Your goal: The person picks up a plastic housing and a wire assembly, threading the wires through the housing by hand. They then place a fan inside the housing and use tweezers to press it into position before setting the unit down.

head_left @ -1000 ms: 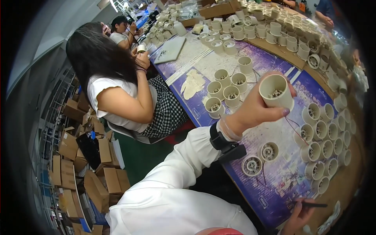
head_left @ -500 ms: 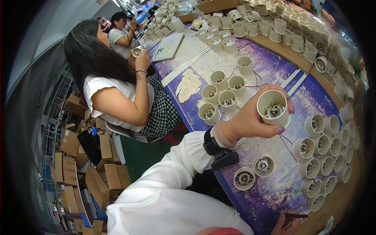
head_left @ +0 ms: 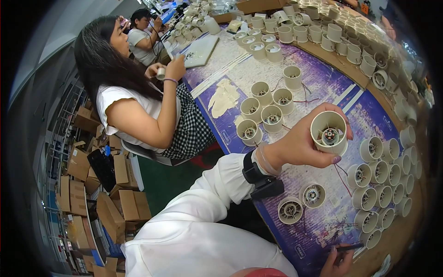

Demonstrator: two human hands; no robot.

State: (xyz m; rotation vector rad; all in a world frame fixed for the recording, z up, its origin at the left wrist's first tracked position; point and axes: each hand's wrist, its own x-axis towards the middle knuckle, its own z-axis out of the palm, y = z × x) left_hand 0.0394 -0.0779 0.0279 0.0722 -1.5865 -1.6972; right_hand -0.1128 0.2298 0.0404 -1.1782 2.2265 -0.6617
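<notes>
The left hand (head_left: 300, 147) is gripping a cream cylindrical housing (head_left: 329, 133), lifting it above the purple-covered tabletop (head_left: 323, 87), open end facing up. The right hand (head_left: 339, 264) is closing around a thin dark tool (head_left: 348, 247) near the tabletop's near edge, beside rows of similar housings (head_left: 378, 184).

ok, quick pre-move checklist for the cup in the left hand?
1. Grip: left hand wraps the white round housing, thumb under, fingers over the far side: ok.
2. Open end faces the camera, small motor inside visible: ok.
3. Wires of the held housing: cannot tell.
4. Right hand at the lower edge with a thin dark tool: ok.
5. Free purple mat nearby for setting down: ok.
6. Clear of the neighbour's arm: ok.
</notes>
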